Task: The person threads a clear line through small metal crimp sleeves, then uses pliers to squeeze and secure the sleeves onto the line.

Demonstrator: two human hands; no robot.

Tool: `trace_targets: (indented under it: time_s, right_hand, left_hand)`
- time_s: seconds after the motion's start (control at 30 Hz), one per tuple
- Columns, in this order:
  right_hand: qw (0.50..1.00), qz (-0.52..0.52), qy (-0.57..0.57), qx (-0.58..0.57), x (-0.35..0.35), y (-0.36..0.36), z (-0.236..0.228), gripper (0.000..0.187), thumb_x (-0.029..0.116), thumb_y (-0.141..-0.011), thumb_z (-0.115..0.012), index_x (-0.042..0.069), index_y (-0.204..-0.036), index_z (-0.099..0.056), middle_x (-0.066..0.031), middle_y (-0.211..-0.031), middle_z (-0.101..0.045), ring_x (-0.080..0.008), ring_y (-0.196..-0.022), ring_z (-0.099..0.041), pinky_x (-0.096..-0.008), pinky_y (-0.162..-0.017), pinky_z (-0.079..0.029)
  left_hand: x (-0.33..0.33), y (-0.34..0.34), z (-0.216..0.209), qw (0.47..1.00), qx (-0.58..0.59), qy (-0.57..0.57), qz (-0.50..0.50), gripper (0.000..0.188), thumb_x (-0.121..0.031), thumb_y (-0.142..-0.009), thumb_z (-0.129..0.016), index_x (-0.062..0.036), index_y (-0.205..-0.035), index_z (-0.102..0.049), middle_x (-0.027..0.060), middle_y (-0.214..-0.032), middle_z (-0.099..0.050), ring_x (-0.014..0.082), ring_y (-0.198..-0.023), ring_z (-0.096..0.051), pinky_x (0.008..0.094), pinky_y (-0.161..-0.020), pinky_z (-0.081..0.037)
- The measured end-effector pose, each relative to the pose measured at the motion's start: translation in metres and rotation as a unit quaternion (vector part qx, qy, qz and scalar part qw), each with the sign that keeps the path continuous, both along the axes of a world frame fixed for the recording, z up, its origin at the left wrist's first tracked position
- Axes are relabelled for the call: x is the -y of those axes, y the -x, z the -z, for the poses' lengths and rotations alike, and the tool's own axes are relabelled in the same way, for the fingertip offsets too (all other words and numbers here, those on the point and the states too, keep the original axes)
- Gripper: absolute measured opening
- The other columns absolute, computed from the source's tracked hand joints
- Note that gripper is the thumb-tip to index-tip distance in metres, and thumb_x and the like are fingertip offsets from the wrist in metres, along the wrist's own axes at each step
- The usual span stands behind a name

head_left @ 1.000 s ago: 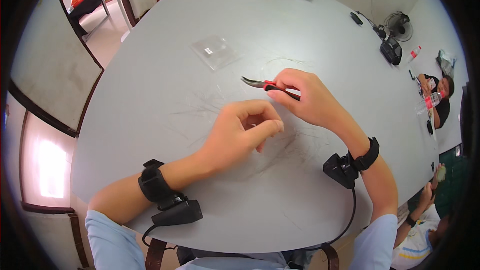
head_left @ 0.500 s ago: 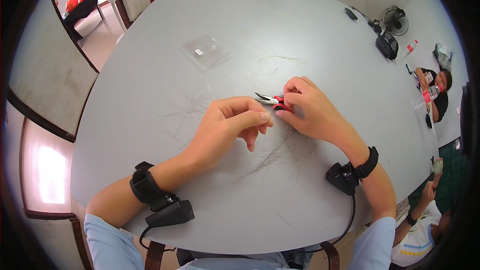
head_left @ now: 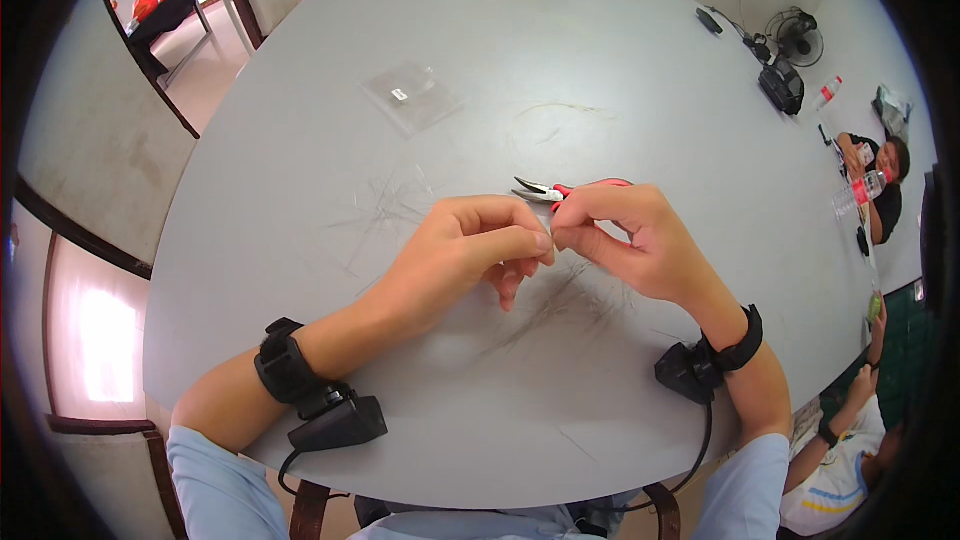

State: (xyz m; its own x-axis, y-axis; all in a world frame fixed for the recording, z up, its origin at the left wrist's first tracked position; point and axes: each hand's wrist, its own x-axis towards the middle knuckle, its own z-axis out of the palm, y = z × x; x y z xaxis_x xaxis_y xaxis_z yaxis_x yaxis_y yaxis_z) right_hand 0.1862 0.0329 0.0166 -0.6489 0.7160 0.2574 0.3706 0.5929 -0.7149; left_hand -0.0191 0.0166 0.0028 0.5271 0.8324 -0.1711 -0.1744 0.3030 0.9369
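Over a grey table | our left hand pinches shut on something too fine to make out | our right hand grips red-handled pliers, tips pointing left above the knuckles | we judge the pliers light, stiff, best held by the handles | thin wire strands lie below.
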Motion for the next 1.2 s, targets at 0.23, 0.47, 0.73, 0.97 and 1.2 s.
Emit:
trace_targets:
  time_s: [0.23,0.47,0.73,0.97,1.2]
  right_hand:
    - [0.985,0.044,0.142,-0.093,-0.001,-0.005,-0.008,0.005,0.002,-0.086,-0.055,0.001,-0.082,-0.058,-0.0006,-0.074,-0.055,-0.0079,-0.073,-0.048,-0.0214,-0.066,-0.040]
    - [0.972,0.080,0.196,-0.098,-0.009,-0.015,-0.012,0.010,0.006,-0.088,-0.055,0.000,-0.082,-0.059,0.0012,-0.070,-0.054,-0.0065,-0.064,-0.046,-0.0217,-0.059,-0.038]
    - [0.960,0.126,0.225,-0.113,-0.042,-0.037,-0.007,0.017,0.014,-0.082,-0.057,0.000,-0.073,-0.062,-0.0027,-0.063,-0.056,-0.0100,-0.056,-0.047,-0.0227,-0.053,-0.038]
    - [0.925,0.211,0.279,-0.147,-0.086,-0.042,-0.007,0.016,0.016,-0.088,-0.056,0.000,-0.089,-0.062,0.0014,-0.068,-0.055,-0.0053,-0.056,-0.044,-0.0202,-0.051,-0.034]
    - [0.904,0.270,0.306,-0.124,-0.127,-0.044,0.020,0.018,0.016,-0.086,-0.057,-0.002,-0.088,-0.061,-0.0048,-0.071,-0.061,-0.0057,-0.051,-0.044,-0.0187,-0.040,-0.028]
  left_hand:
    - [0.000,0.001,0.002,1.000,0.003,-0.006,0.009,0.014,-0.015,-0.085,-0.057,-0.0039,-0.077,-0.059,0.0033,-0.077,-0.058,0.0103,-0.063,-0.053,0.0268,-0.059,-0.047]
    - [-0.002,-0.002,0.010,0.998,0.048,-0.049,-0.014,0.021,-0.018,-0.091,-0.047,-0.0061,-0.075,-0.054,0.0038,-0.073,-0.056,0.0135,-0.066,-0.056,0.0291,-0.065,-0.048]
    - [-0.006,0.002,0.003,0.995,0.050,0.019,-0.089,0.024,-0.028,-0.096,-0.040,-0.0108,-0.080,-0.046,0.0035,-0.068,-0.054,0.0143,-0.056,-0.053,0.0297,-0.059,-0.047]
    - [-0.006,0.003,0.003,0.962,0.067,-0.005,-0.263,0.024,-0.031,-0.096,-0.043,-0.0069,-0.098,-0.043,0.0069,-0.070,-0.055,0.0140,-0.052,-0.050,0.0304,-0.057,-0.048]
    - [-0.001,0.000,-0.003,0.977,0.046,0.003,-0.209,0.041,-0.032,-0.094,-0.048,0.0014,-0.115,-0.039,0.0134,-0.081,-0.058,0.0165,-0.053,-0.054,0.0313,-0.056,-0.049]
